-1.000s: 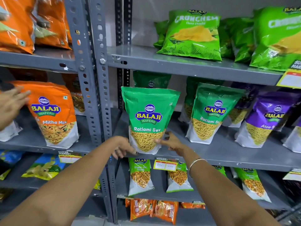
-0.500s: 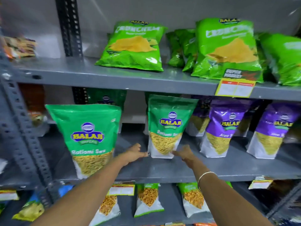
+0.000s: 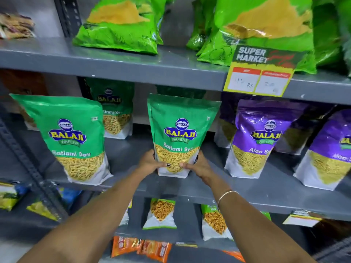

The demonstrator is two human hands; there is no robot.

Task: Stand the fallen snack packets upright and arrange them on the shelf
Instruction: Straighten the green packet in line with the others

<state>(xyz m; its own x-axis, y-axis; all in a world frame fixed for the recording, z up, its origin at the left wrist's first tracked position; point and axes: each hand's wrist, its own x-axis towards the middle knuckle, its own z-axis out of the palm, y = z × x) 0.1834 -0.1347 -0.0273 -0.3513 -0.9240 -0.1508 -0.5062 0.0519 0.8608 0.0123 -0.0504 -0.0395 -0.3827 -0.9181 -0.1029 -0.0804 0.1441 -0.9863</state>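
A green Ratlami Sev packet (image 3: 180, 130) stands upright in the middle of the grey middle shelf (image 3: 218, 188). My left hand (image 3: 150, 162) grips its lower left side and my right hand (image 3: 197, 164) grips its lower right side, thumbs on the front. Another green Ratlami Sev packet (image 3: 70, 137) stands upright at the left front of the same shelf, and a third (image 3: 114, 111) stands behind it. Two purple Aloo Sev packets (image 3: 256, 137) (image 3: 330, 150) stand to the right.
Light green chip bags (image 3: 121, 25) (image 3: 262, 31) lean on the upper shelf, above a yellow price tag (image 3: 260, 73). Small packets (image 3: 161, 213) (image 3: 214, 221) stand on the lower shelf, orange packets (image 3: 140, 247) below them. A perforated grey upright (image 3: 32, 168) borders the left.
My hands left the left Ratlami Sev packet, moved right, and now grip the base of the middle packet. The view has shifted right and come closer.
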